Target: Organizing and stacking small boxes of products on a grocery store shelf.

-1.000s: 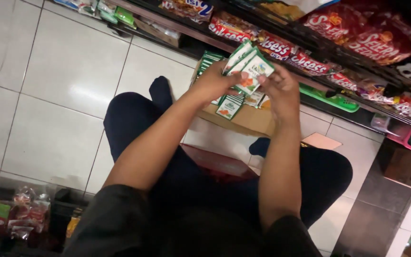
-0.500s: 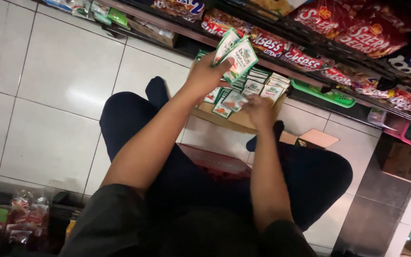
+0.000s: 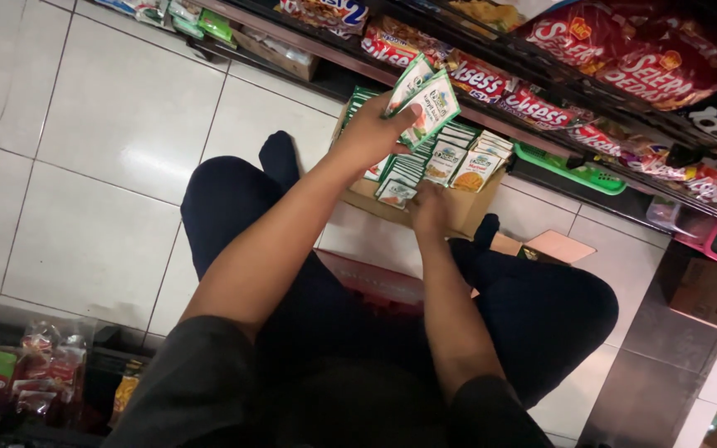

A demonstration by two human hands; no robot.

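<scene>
My left hand is raised over an open cardboard box and grips a small fan of green-and-white sachets. My right hand reaches down into the box, fingers among the upright rows of sachets; whether it grips one is hidden. I sit on the tiled floor with my legs in dark trousers bent on either side of the box.
A low shelf of red snack bags runs along the top right. A green tray lies under it. Bagged goods sit at the bottom left. A box flap lies open on the right.
My right hand left the sachets held by my left hand and dropped into the box. My left hand stayed raised with the sachets.
</scene>
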